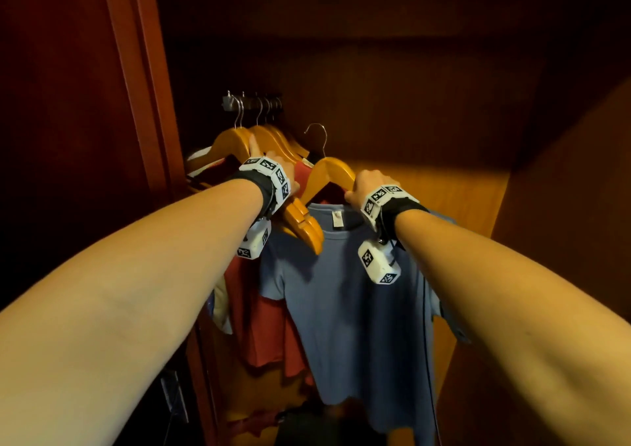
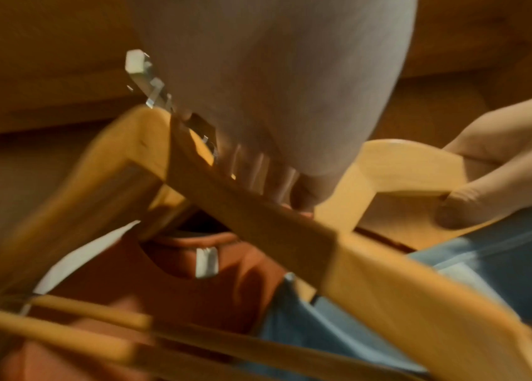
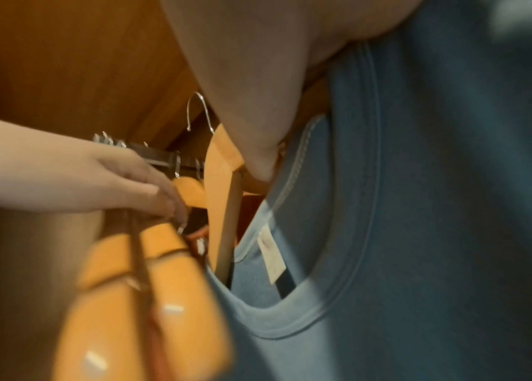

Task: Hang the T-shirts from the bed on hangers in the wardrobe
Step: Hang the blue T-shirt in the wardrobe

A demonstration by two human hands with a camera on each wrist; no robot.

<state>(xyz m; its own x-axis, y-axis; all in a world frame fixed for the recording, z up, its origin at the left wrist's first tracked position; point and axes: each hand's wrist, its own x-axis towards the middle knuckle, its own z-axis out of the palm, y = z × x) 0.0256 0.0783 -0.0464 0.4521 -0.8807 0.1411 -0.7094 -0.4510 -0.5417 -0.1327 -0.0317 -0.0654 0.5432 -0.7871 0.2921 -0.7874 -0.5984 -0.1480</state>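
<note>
1. Standing at the left edge of the head view, the wardrobe door frame borders a dark wooden interior.
2. Left of centre, the rail carries a row of wooden hangers; their wire hooks sit on it.
3. Below that row hang a white garment and a red T-shirt.
4. The left hand lies on the hung hangers, fingers extended along the wood. Whether the fingers close round a hanger cannot be told.
5. At centre, the blue T-shirt hangs on a wooden hanger. Its hook is clear of the rail, to the right of the row.
6. Right of centre, the right hand is clamped on that hanger's right shoulder, thumb under the wood.
</note>
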